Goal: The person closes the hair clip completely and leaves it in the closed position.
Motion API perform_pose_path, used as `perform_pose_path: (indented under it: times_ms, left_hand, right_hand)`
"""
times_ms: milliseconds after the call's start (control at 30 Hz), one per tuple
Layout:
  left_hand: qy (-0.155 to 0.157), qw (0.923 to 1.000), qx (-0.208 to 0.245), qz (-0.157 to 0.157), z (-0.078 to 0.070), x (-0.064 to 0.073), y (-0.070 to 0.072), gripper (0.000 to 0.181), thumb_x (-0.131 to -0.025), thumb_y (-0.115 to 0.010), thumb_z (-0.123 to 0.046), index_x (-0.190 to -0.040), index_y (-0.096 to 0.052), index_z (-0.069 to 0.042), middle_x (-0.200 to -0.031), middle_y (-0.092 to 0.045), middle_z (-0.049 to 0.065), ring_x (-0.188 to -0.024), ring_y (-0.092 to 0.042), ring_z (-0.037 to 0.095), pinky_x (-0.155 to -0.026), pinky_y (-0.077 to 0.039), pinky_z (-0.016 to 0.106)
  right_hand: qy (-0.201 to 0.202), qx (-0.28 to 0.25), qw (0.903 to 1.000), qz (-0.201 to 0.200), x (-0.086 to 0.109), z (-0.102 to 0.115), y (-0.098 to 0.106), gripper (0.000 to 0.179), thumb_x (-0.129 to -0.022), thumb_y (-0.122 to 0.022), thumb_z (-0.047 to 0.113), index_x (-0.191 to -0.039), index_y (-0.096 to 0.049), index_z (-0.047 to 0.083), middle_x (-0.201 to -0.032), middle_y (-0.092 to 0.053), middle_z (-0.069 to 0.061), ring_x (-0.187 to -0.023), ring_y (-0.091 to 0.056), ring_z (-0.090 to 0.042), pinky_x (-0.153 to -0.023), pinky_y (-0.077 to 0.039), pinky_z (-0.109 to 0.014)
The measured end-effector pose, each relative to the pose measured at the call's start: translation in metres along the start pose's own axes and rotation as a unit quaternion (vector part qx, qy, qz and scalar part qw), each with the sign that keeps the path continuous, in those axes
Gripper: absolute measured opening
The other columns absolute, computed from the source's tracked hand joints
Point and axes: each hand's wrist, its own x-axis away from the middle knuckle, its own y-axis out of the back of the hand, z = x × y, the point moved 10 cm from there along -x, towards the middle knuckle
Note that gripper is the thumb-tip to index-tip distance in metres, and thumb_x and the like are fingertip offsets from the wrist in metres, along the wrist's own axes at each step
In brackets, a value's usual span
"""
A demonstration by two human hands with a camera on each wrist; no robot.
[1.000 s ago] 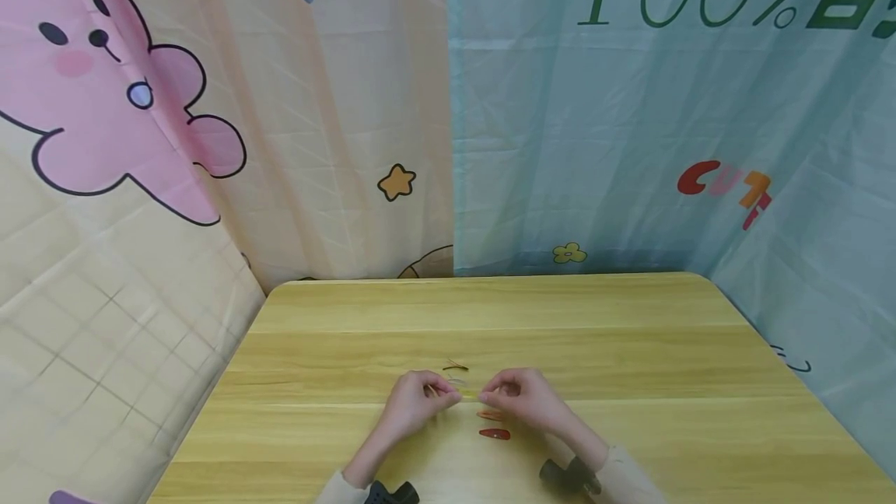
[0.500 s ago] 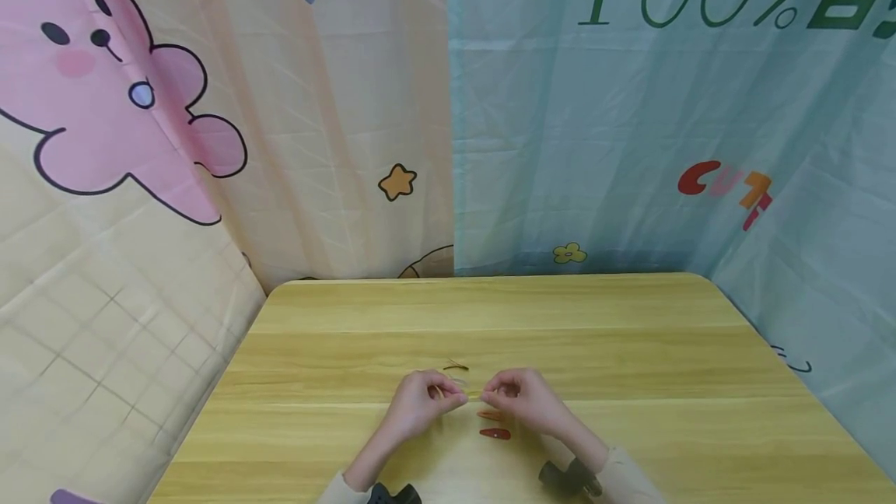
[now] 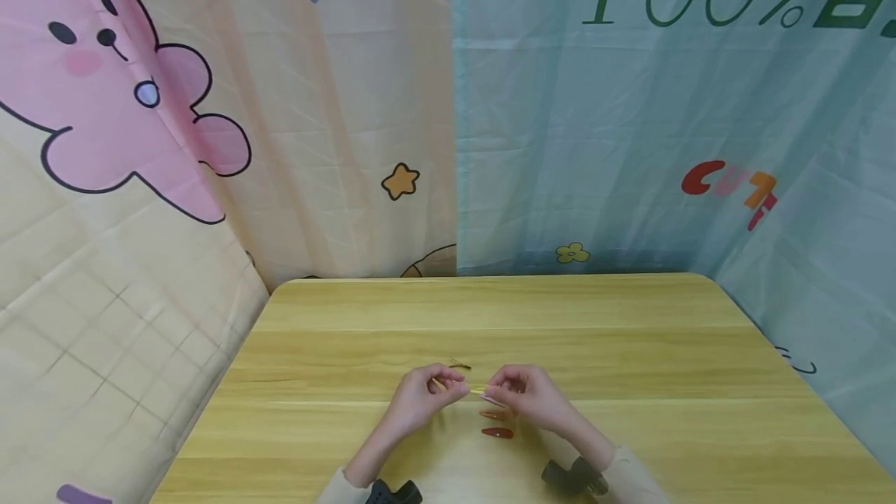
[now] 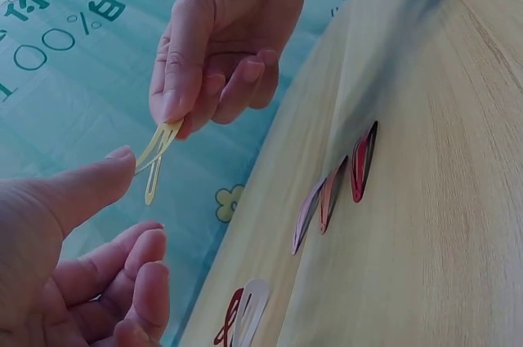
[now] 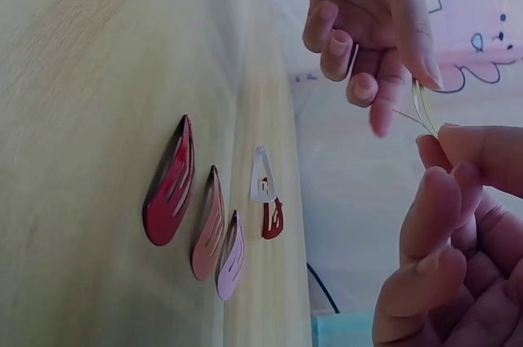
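Observation:
A yellow snap hair clip (image 4: 169,129) is held up between both hands, its frame and prong bent apart. My right hand (image 3: 532,395) pinches its wide end between thumb and index finger. Against the clip's other side rests the thumb of my left hand (image 3: 423,395), with the index finger close to the prong; the other fingers curl loosely. A thin pale strip (image 5: 353,61) shows edge-on among the left fingers. On the table below lie a red hair clip (image 5: 163,208), a brownish-orange one (image 5: 204,241) and a pink one (image 5: 230,269), roughly in a row.
A white hair clip (image 5: 263,193) and a dark red hair clip (image 5: 273,224) lie overlapping, farther back on the wooden table (image 3: 336,333). Printed curtains (image 3: 546,138) hang behind the table and at its sides. Black camera mounts (image 3: 395,492) sit on both wrists.
Both hands have risen slightly, and more of the yellow hair clip shows between them. The pink clip has come into sight beneath the right hand; the white one is now hidden in the head view.

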Motion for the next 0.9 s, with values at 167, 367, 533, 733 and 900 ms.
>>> perform_pose_path:
  times_ms: [167,367,533,733,900]
  left_hand:
    - [-0.001,0.9995,0.019,0.024,-0.0012,-0.0002,-0.0054,0.026,-0.088,-0.069,-0.030,-0.100,-0.072,-0.007,-0.083,-0.066,-0.005,-0.057,-0.051,0.007,-0.048,-0.040,0.020]
    - [-0.004,0.9991,0.027,0.034,-0.0026,-0.0014,-0.0088,0.020,-0.090,-0.067,-0.019,-0.097,-0.072,-0.002,-0.083,-0.067,0.001,-0.060,-0.051,0.006,-0.052,-0.041,0.019]
    - [-0.003,0.9982,0.047,0.038,-0.0024,-0.0012,-0.0093,0.014,-0.090,-0.066,-0.012,-0.094,-0.071,0.001,-0.082,-0.068,0.010,-0.068,-0.059,0.022,-0.056,-0.044,0.021]
    - [0.002,0.9955,0.085,0.041,-0.0055,0.0020,-0.0067,0.017,-0.089,-0.068,-0.017,-0.092,-0.072,-0.001,-0.081,-0.068,0.007,-0.074,-0.061,0.033,-0.060,-0.048,0.025]
    - [0.005,0.9927,0.111,0.047,-0.0040,0.0021,-0.0073,0.019,-0.088,-0.069,-0.018,-0.091,-0.071,0.001,-0.084,-0.068,0.009,-0.075,-0.061,0.033,-0.062,-0.049,0.027]
  right_hand:
    - [0.012,-0.011,0.9998,0.007,-0.0033,-0.0107,0.0003,0.010,-0.089,-0.067,0.012,-0.088,-0.068,0.002,-0.069,-0.060,-0.005,-0.053,-0.048,-0.010,-0.047,-0.043,-0.025]
    - [0.009,-0.032,0.9994,0.013,-0.0020,-0.0100,-0.0001,0.012,-0.089,-0.067,0.014,-0.089,-0.068,0.002,-0.067,-0.058,-0.006,-0.053,-0.047,-0.011,-0.048,-0.044,-0.026]
    - [0.009,-0.042,0.9988,0.025,-0.0008,-0.0068,-0.0013,0.014,-0.090,-0.067,0.016,-0.089,-0.068,0.003,-0.069,-0.060,-0.012,-0.053,-0.048,-0.013,-0.048,-0.046,-0.031]
    - [0.007,-0.050,0.9981,0.035,-0.0014,-0.0072,-0.0025,0.016,-0.090,-0.067,0.019,-0.088,-0.068,0.003,-0.072,-0.060,-0.020,-0.052,-0.047,-0.011,-0.049,-0.047,-0.031]
    - [0.002,-0.065,0.9970,0.042,-0.0009,-0.0087,-0.0039,0.016,-0.090,-0.067,0.018,-0.089,-0.067,0.003,-0.070,-0.059,-0.019,-0.052,-0.047,-0.010,-0.049,-0.046,-0.029]
